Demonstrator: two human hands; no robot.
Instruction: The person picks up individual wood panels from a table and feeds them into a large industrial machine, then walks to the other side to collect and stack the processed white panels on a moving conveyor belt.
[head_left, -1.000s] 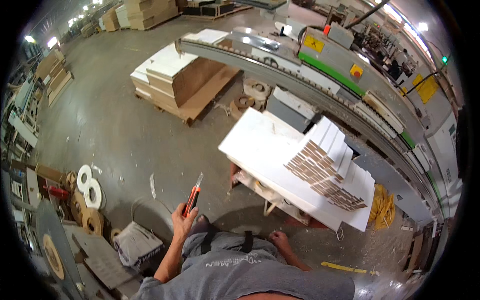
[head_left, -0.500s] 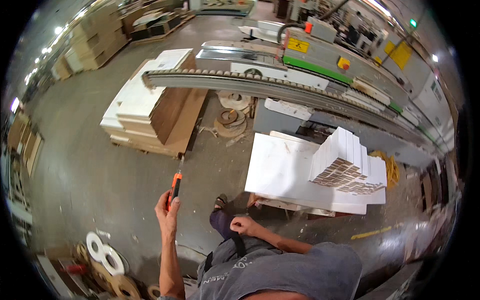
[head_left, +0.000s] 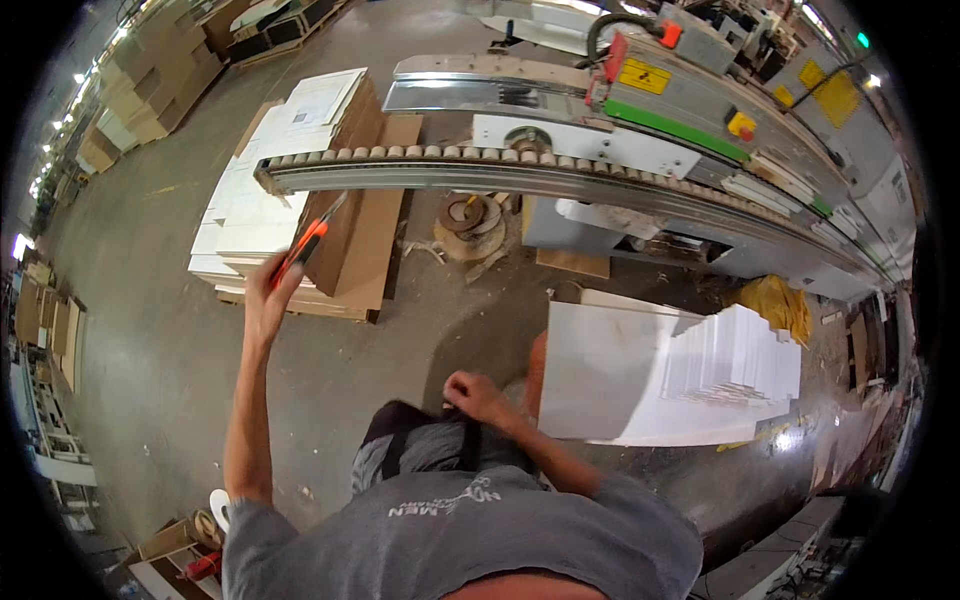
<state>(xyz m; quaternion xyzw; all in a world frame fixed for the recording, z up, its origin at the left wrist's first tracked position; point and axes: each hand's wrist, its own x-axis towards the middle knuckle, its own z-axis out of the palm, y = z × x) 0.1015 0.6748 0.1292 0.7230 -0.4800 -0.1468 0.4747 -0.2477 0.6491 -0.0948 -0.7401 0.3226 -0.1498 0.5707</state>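
My left hand point(head_left: 266, 298) is raised out in front on the left, shut on an orange and black utility knife point(head_left: 305, 243) whose blade end points up and to the right. My right hand point(head_left: 473, 392) is closed at my waist, pressed against a dark strap on my trousers. To the right of that hand lies a large white panel point(head_left: 600, 370) with a leaning stack of narrow white boards point(head_left: 735, 352) on it. My grey shirt fills the lower edge.
A long roller conveyor point(head_left: 520, 172) runs across ahead, joined to a grey machine with green and yellow markings point(head_left: 700, 95). A pallet of white and brown panels point(head_left: 310, 190) stands beyond my left hand. Rolls of edge tape point(head_left: 475, 215) lie on the concrete floor.
My left hand has lifted the knife higher and further forward. My right hand has stayed at my waist. The view has swung so the pallet and conveyor are closer.
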